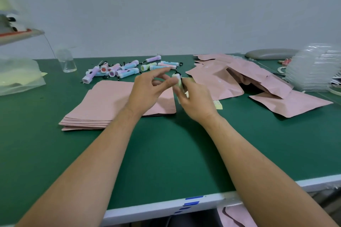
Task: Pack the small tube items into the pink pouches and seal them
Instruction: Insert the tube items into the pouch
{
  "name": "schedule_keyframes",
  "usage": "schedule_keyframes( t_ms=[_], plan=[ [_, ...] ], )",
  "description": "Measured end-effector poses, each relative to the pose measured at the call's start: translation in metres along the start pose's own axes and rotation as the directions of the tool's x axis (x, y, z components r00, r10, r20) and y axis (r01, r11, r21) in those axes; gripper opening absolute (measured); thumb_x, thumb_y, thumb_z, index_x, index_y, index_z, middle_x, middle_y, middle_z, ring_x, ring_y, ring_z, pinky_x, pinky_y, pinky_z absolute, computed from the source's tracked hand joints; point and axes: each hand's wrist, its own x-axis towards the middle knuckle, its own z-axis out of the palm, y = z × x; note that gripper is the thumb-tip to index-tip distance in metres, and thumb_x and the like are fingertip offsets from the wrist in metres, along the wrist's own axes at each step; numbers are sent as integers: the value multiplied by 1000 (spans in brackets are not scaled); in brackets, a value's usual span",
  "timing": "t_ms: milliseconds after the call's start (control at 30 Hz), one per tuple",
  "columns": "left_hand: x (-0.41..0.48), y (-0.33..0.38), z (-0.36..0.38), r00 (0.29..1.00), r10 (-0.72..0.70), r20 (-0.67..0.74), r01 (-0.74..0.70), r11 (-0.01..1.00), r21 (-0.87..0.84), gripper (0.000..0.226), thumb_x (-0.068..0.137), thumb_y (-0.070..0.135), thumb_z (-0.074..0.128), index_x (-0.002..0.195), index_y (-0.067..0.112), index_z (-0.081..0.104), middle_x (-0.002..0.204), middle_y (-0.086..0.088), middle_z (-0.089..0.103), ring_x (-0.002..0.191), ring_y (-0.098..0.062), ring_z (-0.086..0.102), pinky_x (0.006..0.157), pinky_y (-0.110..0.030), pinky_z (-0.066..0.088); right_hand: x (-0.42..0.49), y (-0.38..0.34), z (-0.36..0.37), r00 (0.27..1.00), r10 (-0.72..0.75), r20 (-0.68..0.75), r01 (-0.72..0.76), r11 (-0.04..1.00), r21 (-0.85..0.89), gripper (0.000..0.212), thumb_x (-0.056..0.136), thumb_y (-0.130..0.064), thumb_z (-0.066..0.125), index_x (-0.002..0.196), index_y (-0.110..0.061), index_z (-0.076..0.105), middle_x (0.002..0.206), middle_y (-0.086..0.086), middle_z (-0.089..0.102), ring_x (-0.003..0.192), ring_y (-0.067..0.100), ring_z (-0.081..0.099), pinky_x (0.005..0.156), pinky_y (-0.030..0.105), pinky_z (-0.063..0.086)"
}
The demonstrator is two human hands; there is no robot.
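Bright, even, diffuse light; faint soft shadows on the green desk (166,155) beneath the forearms (103,149). Fingertips (171,81) of the left hand (145,92) show motion blur. Far-left shelf (22,34) is smeared; wide-angle distortion bows the desk's near edge. Pale glare streaks the far-right plastic stack (313,66).

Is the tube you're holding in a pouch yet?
Out. The right hand grips the pale tube bare, beside the stack of flat pouches; no pouch surrounds it.
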Motion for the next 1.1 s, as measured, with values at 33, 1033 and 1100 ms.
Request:
schedule_keyframes(
  t_ms=[33,1033,1100],
  plan=[
    [0,-3,-9,996,-49,77,41,994,99,71,77,68,81,138,35,65,114,15,76,101,3,68,95,-21,50,1,1,0,1000,21,-19,-21,1000,11,32,107,-37,50,90,-10,53,85,8,66,83,35,58,80,52,46],
    [-14,-9,-51,736,-449,507,399,892,212,43,104,55,58,125,21,74,126,7,74,116,-17,69,112,-42,48,6,14,-1,951,-38,-307,115,965,235,30,101,-40,61,86,-15,65,80,-1,62,74,15,53,63,25,42],
    [-14,-6,-51,734,-450,509,416,890,188,36,110,46,52,115,22,77,116,2,78,105,-20,74,99,-41,55,6,14,-1,950,-39,-309,123,958,258,29,100,-41,62,85,-16,66,80,-3,62,74,15,53,62,25,43]
  ],
)
